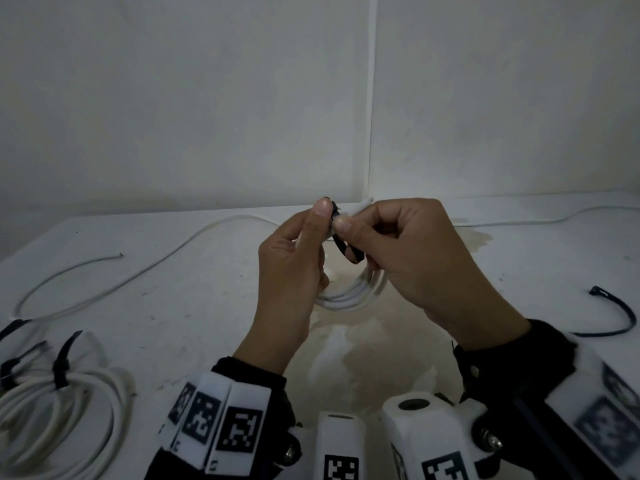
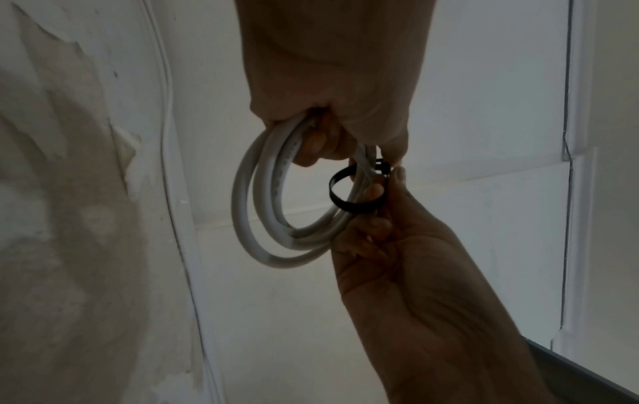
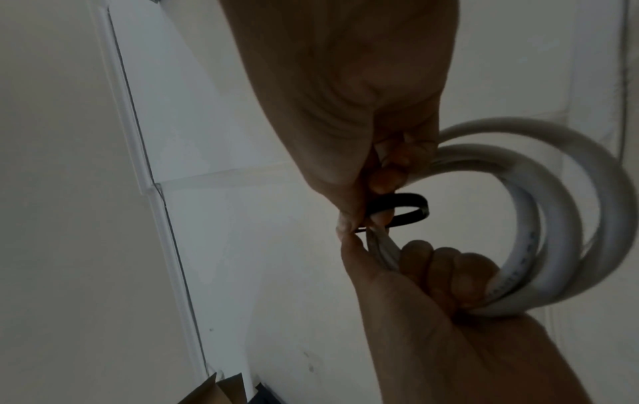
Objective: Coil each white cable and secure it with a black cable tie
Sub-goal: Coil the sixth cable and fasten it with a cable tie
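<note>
Above the table (image 1: 173, 306) we grip the coil (image 1: 349, 296) with our left hand (image 1: 294, 268) while our right hand (image 1: 415, 258) pinches the loose tie (image 1: 346, 247); slack risks loops springing free.

The white cable in hand (image 1: 349, 294) is wound into several loops and held off the table, at centre. A black cable tie (image 2: 349, 203) forms an open loop around the bundled strands at the coil's top. Near left, coiled white cables (image 1: 62, 420) lie tied. A spare black tie (image 1: 620, 313) lies right.
</note>
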A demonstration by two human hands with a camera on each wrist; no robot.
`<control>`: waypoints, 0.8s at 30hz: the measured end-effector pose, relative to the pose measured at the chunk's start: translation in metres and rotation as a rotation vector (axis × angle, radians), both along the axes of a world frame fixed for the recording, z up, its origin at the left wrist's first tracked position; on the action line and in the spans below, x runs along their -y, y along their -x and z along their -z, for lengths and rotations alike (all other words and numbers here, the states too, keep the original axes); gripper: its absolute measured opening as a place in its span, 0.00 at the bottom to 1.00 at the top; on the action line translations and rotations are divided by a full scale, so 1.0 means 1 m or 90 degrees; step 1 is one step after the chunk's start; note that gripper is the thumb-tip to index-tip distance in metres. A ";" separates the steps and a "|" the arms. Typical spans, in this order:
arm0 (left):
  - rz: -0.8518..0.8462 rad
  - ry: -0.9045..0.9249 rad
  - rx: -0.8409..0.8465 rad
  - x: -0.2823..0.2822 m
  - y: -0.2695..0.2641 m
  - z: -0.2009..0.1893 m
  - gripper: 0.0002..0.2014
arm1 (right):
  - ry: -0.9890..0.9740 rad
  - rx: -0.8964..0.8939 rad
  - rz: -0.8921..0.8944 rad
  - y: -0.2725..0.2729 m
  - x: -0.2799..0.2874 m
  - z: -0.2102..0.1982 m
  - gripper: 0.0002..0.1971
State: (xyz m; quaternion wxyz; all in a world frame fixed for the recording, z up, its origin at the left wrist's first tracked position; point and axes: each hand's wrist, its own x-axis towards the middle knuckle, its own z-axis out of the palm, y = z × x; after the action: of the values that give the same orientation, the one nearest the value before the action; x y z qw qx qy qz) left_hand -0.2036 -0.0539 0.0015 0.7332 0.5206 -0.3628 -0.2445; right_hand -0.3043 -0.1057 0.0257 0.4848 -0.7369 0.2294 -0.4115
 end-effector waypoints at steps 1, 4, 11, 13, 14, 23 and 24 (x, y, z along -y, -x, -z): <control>-0.003 0.001 0.003 0.000 0.000 0.000 0.15 | 0.008 0.004 0.001 -0.001 0.000 0.001 0.09; -0.003 0.012 -0.007 -0.001 -0.003 0.000 0.14 | 0.041 -0.010 -0.006 -0.001 -0.002 0.000 0.07; -0.013 0.040 0.003 -0.002 -0.003 -0.003 0.19 | 0.094 -0.031 0.008 0.000 -0.002 -0.001 0.03; -0.032 0.050 -0.004 -0.002 -0.006 -0.004 0.23 | 0.118 -0.044 0.003 -0.001 -0.003 0.000 0.06; -0.036 0.051 -0.007 -0.002 -0.007 -0.005 0.24 | 0.133 -0.051 -0.002 -0.001 -0.004 0.000 0.08; -0.018 0.030 -0.015 -0.002 0.001 -0.002 0.10 | 0.130 0.000 0.027 -0.005 -0.003 0.006 0.05; -0.019 0.022 -0.013 -0.002 -0.001 -0.002 0.10 | 0.119 -0.008 0.022 -0.004 -0.003 0.004 0.05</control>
State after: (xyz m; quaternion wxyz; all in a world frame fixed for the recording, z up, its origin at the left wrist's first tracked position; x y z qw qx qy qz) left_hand -0.2028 -0.0520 0.0033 0.7494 0.5106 -0.3516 -0.2326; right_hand -0.3007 -0.1028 0.0214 0.4051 -0.7773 0.2058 -0.4351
